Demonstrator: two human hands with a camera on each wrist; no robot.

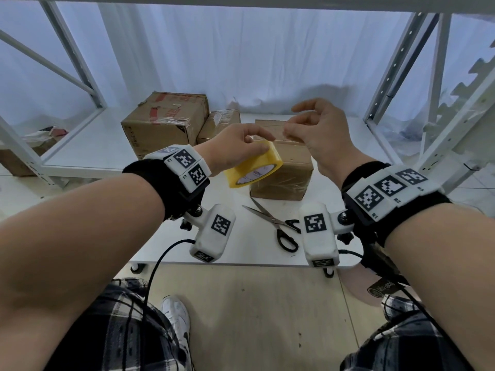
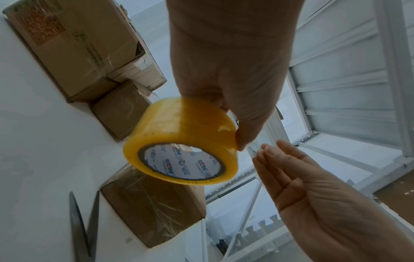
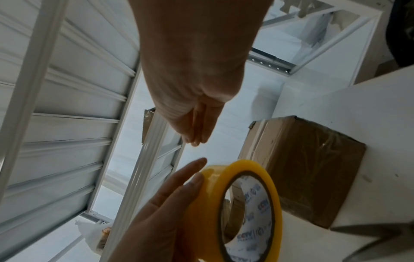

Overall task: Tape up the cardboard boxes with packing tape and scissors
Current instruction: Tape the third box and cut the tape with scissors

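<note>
While the left hand (image 1: pixel 235 145) grips the yellow tape roll (image 1: pixel 254 170) above a taped box (image 1: pixel 284 180), right hand (image 1: pixel 318 129) loosely curled just beside it, whether it pinches the tape end unclear, scissors (image 1: pixel 276 223) lying open on the table (image 1: pixel 241 245) below.

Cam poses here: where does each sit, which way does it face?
Head: worn on the head, looks down at table, both forearms, left hand, right hand.
Left wrist: along left palm to tape roll; right hand opposite.
Right wrist: along right palm; left hand below.
All share the roll and box.
</note>
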